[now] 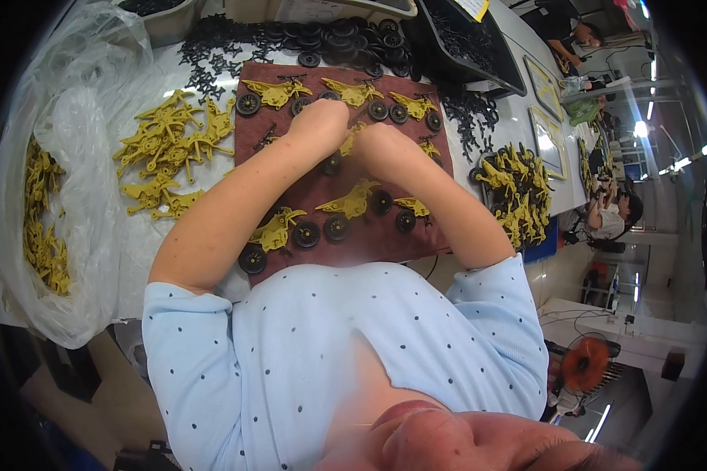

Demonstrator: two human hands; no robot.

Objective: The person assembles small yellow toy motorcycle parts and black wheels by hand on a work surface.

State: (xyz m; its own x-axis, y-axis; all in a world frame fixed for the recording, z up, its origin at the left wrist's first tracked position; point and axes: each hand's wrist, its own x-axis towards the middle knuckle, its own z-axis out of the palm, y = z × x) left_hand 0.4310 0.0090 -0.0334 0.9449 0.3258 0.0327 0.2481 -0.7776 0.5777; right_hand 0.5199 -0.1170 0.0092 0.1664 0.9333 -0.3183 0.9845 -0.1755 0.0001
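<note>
My two hands meet over the middle row of a dark red cloth mat (306,196). The left hand (320,124) is curled, its back to me. Beside it my right hand (386,149) is bent inward with its fingers tucked out of sight. A yellow plastic toy motorcycle body (351,141) shows in the gap between them; what each hand's fingers grip is hidden. On the mat lie rows of similar pieces, among them a yellow body (352,200) near me and another yellow body (352,93) at the far side, with black spoked wheels (306,233) beside them.
Loose yellow bodies (173,141) are heaped left of the mat, near a clear plastic bag (94,180) holding more. Black wheels (353,39) and small black parts lie beyond. A black bin (479,47) stands far right; a pile of part-assembled toys (518,196) lies at right.
</note>
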